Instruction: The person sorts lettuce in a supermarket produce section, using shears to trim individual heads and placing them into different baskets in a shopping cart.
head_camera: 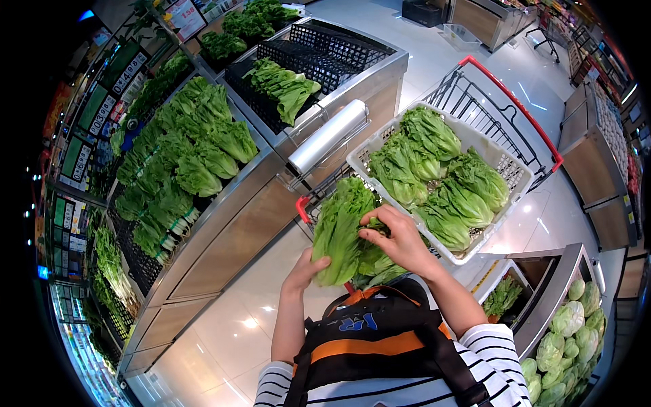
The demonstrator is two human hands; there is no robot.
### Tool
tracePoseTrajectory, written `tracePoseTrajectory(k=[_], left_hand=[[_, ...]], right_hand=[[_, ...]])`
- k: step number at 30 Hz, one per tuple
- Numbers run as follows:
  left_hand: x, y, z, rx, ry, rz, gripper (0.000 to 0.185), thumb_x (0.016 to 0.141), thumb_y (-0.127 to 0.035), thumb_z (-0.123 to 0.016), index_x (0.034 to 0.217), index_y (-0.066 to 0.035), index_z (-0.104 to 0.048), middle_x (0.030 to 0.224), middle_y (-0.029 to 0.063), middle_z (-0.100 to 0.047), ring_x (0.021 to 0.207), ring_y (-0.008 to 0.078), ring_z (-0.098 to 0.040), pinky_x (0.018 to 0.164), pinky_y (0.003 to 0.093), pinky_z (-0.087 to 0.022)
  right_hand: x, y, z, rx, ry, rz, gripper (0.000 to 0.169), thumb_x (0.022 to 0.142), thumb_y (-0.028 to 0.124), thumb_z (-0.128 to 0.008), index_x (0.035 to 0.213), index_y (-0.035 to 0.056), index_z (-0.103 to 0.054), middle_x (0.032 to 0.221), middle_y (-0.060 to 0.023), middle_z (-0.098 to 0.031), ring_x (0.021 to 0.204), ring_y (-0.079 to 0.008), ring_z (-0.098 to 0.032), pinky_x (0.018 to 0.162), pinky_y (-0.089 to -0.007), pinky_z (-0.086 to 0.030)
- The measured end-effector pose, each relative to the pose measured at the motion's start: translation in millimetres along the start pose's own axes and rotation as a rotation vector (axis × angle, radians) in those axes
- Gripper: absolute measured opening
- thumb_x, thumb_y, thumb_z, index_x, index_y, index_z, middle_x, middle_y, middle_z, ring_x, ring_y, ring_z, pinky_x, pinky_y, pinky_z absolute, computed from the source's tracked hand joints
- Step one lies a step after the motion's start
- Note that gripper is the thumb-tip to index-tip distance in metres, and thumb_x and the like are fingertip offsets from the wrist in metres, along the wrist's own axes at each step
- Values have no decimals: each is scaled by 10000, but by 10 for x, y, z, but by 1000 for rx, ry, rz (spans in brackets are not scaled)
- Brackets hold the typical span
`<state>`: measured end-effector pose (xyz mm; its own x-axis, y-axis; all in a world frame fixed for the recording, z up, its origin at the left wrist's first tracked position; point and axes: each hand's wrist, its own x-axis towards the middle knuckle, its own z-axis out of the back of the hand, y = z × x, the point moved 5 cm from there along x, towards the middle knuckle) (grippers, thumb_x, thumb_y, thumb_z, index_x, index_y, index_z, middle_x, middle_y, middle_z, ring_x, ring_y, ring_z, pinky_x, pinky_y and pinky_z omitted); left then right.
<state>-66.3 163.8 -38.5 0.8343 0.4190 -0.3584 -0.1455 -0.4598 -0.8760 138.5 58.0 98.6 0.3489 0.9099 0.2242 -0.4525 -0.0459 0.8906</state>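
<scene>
My left hand grips a head of green leafy lettuce at its lower end, in front of my body. At the lettuce's right side, my right hand pinches a leaf between thumb and fingers. Just beyond my right hand, a white plastic crate rests on a shopping cart with a red handle and holds several lettuce heads. More loose leaves lie below my right hand, partly hidden by it.
Left stands a produce display with lettuce and bundled greens. Behind it, black crates hold some lettuce. A plastic bag roll hangs on the display's side. Cabbages fill a stand at lower right.
</scene>
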Motion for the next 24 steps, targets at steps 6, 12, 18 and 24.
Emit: tracePoseTrajectory(k=[6,12,18,24], left_hand=[[-2,-65,-60,46,-32,-18,832,724,-427,-775,1323,56,-459,1225,103,-589,1095,171,-566,941,308,-446],[-32,-199,-156,169,-88,-165,782,741,-314,-776,1353,29,-431,1285,101,-524,1154,192,-524,991,327,-414],[-54,-303,-228,734,-323,-348,598,653,-304,-792,1151,-21,-619,1199,113,-506,1067,269,-571,897,372,-470],[-159,-608,-462,993,-461,-437,552,619,-332,-784,1088,-70,-656,1145,101,-511,1010,287,-575,828,402,-491]], right_hand=[[-29,-182,-116,213,-19,-185,195,886,206,-674,930,32,-599,818,-42,-572,666,-124,-517,567,-260,-423],[-39,-325,143,665,-36,-338,197,976,254,-570,1052,78,-528,941,-24,-595,778,-55,-502,666,-222,-426],[-54,-54,211,9,-92,-10,174,886,129,-654,1017,31,-596,920,-75,-585,767,-176,-561,640,-285,-456],[-105,-58,190,-158,-131,25,156,840,117,-695,928,32,-598,831,-101,-542,803,-236,-557,643,-326,-446]])
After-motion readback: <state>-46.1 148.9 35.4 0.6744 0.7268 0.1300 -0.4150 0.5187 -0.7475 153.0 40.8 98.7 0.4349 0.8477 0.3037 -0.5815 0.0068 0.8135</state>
